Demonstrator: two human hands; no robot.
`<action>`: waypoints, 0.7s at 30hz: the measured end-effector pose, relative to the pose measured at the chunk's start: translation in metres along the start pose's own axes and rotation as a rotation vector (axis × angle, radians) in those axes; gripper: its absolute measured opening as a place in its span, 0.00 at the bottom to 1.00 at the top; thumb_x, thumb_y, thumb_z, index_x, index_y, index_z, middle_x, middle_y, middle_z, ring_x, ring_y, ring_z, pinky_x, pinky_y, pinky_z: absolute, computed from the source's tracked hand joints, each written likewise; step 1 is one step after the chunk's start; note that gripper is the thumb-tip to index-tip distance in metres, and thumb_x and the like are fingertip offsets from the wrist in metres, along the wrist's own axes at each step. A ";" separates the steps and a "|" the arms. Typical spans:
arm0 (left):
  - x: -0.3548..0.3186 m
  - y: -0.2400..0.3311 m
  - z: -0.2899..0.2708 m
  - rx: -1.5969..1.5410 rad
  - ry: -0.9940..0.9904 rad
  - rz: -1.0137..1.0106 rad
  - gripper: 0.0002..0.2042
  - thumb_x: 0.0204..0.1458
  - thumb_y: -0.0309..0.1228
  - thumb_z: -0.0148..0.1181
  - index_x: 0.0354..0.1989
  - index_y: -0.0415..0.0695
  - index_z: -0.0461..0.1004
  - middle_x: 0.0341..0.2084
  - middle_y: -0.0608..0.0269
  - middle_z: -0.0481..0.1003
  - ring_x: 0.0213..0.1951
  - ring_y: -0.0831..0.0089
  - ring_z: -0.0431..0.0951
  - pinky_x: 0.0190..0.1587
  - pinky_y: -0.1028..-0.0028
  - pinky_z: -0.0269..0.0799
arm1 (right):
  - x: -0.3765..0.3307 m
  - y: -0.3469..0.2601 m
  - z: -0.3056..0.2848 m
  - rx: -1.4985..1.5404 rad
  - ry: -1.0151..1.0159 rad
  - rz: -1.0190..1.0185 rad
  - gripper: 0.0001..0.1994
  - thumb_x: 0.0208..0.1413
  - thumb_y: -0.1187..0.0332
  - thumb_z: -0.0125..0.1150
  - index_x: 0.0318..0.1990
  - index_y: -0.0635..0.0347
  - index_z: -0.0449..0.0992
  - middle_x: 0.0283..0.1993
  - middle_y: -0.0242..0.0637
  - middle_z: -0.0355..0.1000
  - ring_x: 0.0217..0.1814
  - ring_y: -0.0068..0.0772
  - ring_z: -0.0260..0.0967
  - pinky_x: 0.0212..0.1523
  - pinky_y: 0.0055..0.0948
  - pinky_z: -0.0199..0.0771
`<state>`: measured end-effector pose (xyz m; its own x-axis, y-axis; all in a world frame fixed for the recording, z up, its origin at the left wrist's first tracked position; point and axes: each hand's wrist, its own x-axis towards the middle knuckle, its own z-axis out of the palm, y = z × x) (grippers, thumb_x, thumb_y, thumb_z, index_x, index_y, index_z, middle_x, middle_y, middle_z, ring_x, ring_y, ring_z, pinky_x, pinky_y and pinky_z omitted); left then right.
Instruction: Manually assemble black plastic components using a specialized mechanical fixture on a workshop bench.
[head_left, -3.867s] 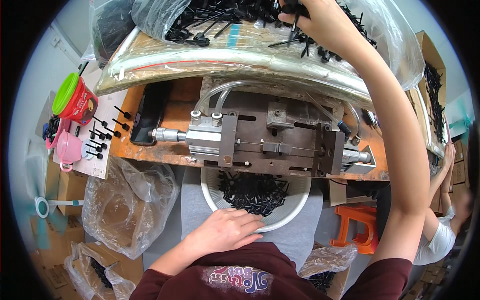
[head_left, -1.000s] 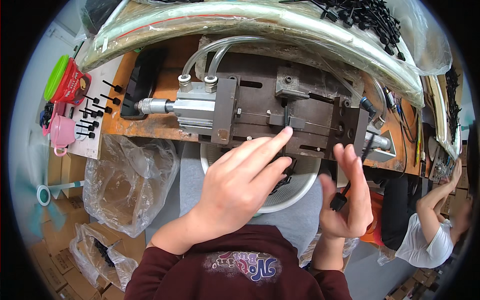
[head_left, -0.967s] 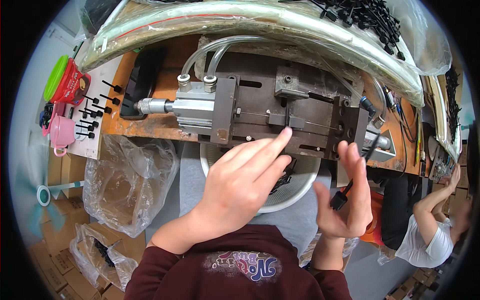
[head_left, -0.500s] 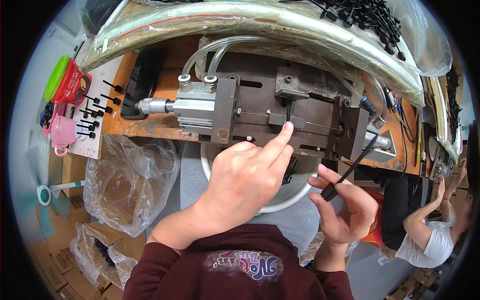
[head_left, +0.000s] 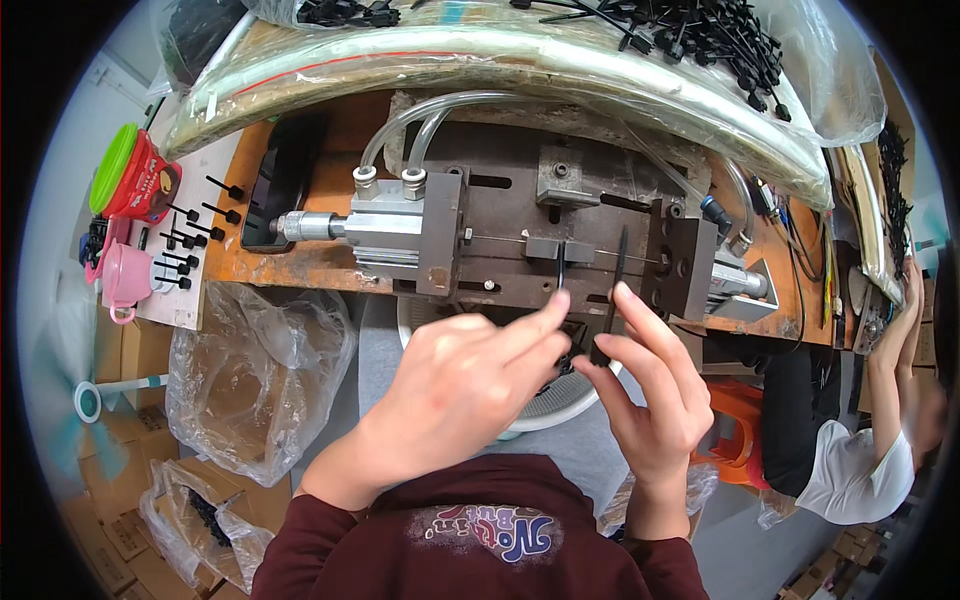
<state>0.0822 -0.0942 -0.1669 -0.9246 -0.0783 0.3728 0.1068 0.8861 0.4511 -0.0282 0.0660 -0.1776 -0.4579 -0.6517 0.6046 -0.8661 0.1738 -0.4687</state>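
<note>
My left hand (head_left: pixel 460 375) is at the front of the dark metal fixture (head_left: pixel 500 215), its index finger reaching forward. The fingertips meet the near end of a thin black rod-like part (head_left: pixel 562 268), which lies across the small grey block (head_left: pixel 545 249) on the fixture. My thumb is hidden, and the hand is slightly blurred. In my right hand (head_left: pixel 655 390), thumb and fingers pinch a second black rod-like part (head_left: pixel 617 275) by its wider lower end. Its thin shaft points up and away, over the fixture's right half.
Air cylinders (head_left: pixel 385 230) (head_left: pixel 735 285) flank the fixture, with clear hoses (head_left: pixel 440 105) behind. A round basket (head_left: pixel 560 405) sits below. Loose black parts (head_left: pixel 185 238) lie at left near a pink cup (head_left: pixel 127 275); more are heaped (head_left: pixel 720 40) at the back. Another person (head_left: pixel 855 470) is at right.
My left hand has drawn back toward me, and the rod-like part at its fingertips has come nearer too. My right hand has moved up and left, turning its part more upright.
</note>
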 end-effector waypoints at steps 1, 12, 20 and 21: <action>-0.005 -0.001 -0.003 -0.051 -0.063 0.023 0.13 0.41 0.31 0.70 0.36 0.43 0.80 0.46 0.60 0.80 0.25 0.68 0.78 0.29 0.73 0.74 | 0.002 0.001 0.001 -0.017 -0.030 -0.004 0.15 0.37 0.76 0.76 0.35 0.65 0.78 0.51 0.52 0.76 0.44 0.40 0.79 0.39 0.28 0.79; 0.047 -0.024 -0.055 -0.091 0.302 0.143 0.14 0.41 0.30 0.73 0.37 0.39 0.81 0.37 0.59 0.82 0.34 0.69 0.82 0.37 0.75 0.75 | 0.018 0.001 0.034 -0.338 -0.160 -0.185 0.05 0.41 0.76 0.60 0.29 0.63 0.74 0.52 0.49 0.76 0.14 0.17 0.63 0.21 0.20 0.64; 0.184 -0.093 -0.057 0.376 0.372 0.170 0.15 0.53 0.28 0.60 0.48 0.37 0.77 0.35 0.46 0.78 0.37 0.53 0.79 0.42 0.64 0.75 | 0.020 -0.006 0.030 -0.327 -0.172 -0.155 0.06 0.41 0.75 0.63 0.28 0.62 0.74 0.51 0.48 0.77 0.12 0.20 0.61 0.19 0.20 0.64; 0.197 -0.090 -0.053 0.345 0.246 0.042 0.18 0.50 0.36 0.63 0.48 0.41 0.78 0.38 0.49 0.79 0.42 0.57 0.79 0.47 0.63 0.74 | 0.019 -0.007 0.030 -0.334 -0.189 -0.124 0.08 0.41 0.74 0.67 0.30 0.61 0.75 0.52 0.45 0.77 0.14 0.23 0.63 0.20 0.21 0.66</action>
<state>-0.0899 -0.2138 -0.0915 -0.8027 -0.1089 0.5864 -0.0249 0.9885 0.1495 -0.0253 0.0306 -0.1821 -0.3277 -0.8019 0.4996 -0.9443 0.2952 -0.1455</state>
